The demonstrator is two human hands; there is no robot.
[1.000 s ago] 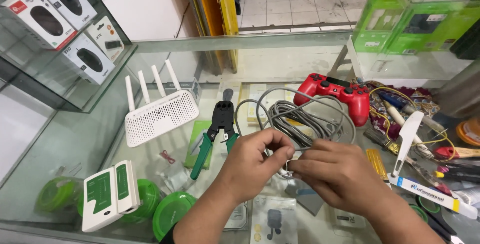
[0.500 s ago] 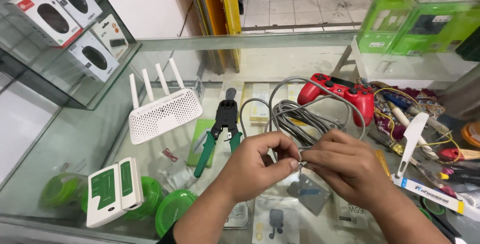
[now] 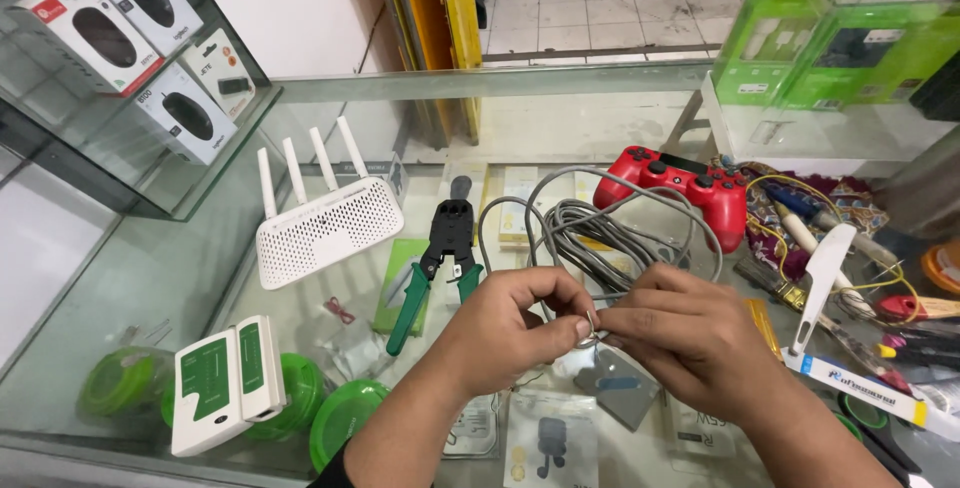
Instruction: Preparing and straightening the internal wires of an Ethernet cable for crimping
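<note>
- While both my forearms reach in from the bottom edge, my left hand (image 3: 520, 328) and right hand (image 3: 690, 338) meet over the middle of the glass counter (image 3: 180, 268), knuckles up and fingertips facing each other.
- My left hand is curled nearly closed, thumb and forefinger pinching the end of the grey cable (image 3: 600, 238); my right hand is likewise curled, fingertips pinched on the same cable end, the two hands touching.
- That cable runs from my fingers up into a loose coil lying on the counter just beyond them, between the crimping tool (image 3: 440, 258) and the red game controller (image 3: 680, 188).
- To my left lie the white router (image 3: 325, 228), and, nearer the front edge, the green-and-white cable tester (image 3: 225, 383).
- On my right a clutter of hand tools (image 3: 850, 288) crowds up to the counter's edge, leaving little room there; the barest glass lies far left, beside the router.
</note>
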